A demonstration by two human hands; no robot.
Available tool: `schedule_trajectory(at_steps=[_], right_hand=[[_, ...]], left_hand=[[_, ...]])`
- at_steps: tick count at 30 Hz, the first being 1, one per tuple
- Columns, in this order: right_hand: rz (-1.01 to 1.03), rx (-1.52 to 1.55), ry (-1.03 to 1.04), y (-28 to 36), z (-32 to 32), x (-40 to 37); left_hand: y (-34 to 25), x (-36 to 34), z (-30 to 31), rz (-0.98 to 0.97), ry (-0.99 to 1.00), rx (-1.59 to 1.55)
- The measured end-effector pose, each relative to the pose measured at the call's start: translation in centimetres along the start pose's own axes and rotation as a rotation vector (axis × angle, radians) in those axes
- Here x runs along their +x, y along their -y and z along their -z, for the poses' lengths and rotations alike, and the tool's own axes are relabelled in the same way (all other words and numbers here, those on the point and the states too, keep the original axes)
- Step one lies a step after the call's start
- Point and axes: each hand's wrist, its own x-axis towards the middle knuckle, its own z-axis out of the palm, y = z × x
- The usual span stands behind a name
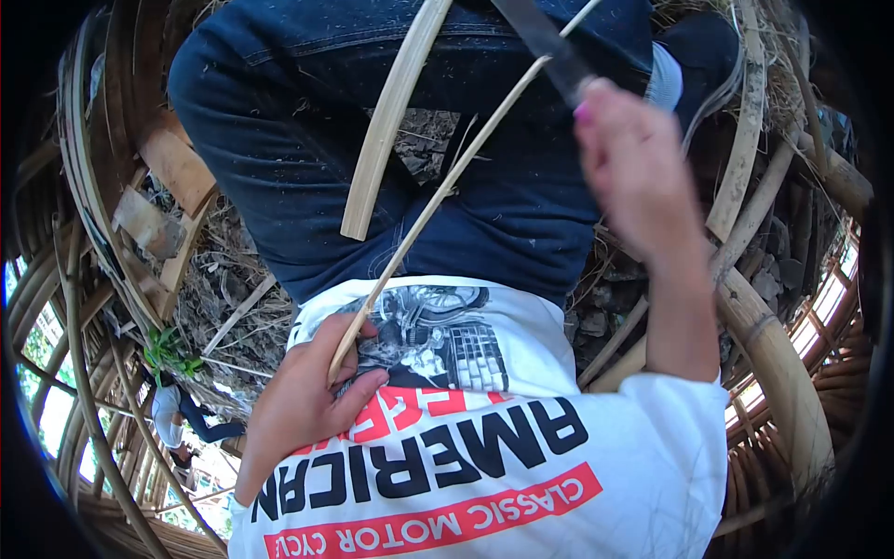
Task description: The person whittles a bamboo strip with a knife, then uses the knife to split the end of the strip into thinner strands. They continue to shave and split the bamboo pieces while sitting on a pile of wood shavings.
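Note:
My left hand (312,382) is closed around the lower end of a thin bamboo strip (438,197), close to my white shirt. The strip slants up and to the right across my lap. My right hand (633,168), blurred by motion, grips the handle of a knife (549,47). The knife's blade lies across the upper part of the strip; whether it cuts in cannot be told. A wider split bamboo piece (391,121) rests over my jeans, left of the thin strip, touched by neither hand.
Bamboo poles (778,373) and long slats (745,121) lie at my right. On the left are curved bamboo strips (79,158) and flat wood pieces (177,163) over dry litter. A small green plant (168,354) grows there. Another person (191,415) is farther off, lower left.

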Motion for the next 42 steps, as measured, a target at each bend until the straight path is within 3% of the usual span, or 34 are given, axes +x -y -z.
schedule_trajectory(at_steps=[4,5,6,11,15,17,21,23,27,29,35,39,41,42], right_hand=[[-0.038,0.084,-0.038,0.5,3.1,0.8],[0.207,-0.113,-0.147,-0.7,0.1,0.2],[0.108,-0.041,0.027,-1.1,-1.0,-0.7],[-0.168,0.180,0.201,-0.3,0.8,0.2],[-0.231,0.260,0.280,-0.7,1.7,0.8],[-0.317,0.478,0.431,-1.6,2.4,1.3],[-0.285,0.400,0.378,-1.5,1.3,1.7],[0.431,-0.281,-0.118,-2.8,0.0,1.7],[0.418,-0.289,0.002,-1.1,1.8,1.4],[-0.183,0.026,0.385,0.4,3.8,1.7],[-0.311,0.374,0.535,-1.2,3.5,2.7],[-0.296,0.323,0.528,-1.2,3.2,2.9],[0.256,-0.238,0.115,-1.4,1.9,2.4],[0.253,-0.236,0.117,-1.5,1.7,2.3]], left_hand=[[0.3,0.0,0.2,0.010,0.004,-0.002],[0.2,-0.4,-0.1,-0.001,-0.021,0.004],[0.3,-0.7,-0.2,0.000,-0.026,0.004],[0.6,-0.6,-0.1,0.054,0.029,0.004],[0.5,-0.3,-0.1,0.022,0.036,0.012],[0.4,-0.3,-0.1,0.024,0.035,0.019],[0.2,-0.3,-0.1,0.040,0.036,-0.003],[0.3,-0.4,-0.2,0.054,0.039,0.002],[0.4,-0.5,-0.3,0.011,0.024,0.041],[0.4,-0.5,-0.3,0.015,0.018,0.068],[0.5,-0.5,-0.3,-0.001,0.027,0.066],[0.5,-0.4,-0.2,0.008,0.029,0.048],[0.4,-0.5,-0.3,0.019,0.024,0.049],[0.2,-0.5,-0.3,0.029,0.017,0.053]])
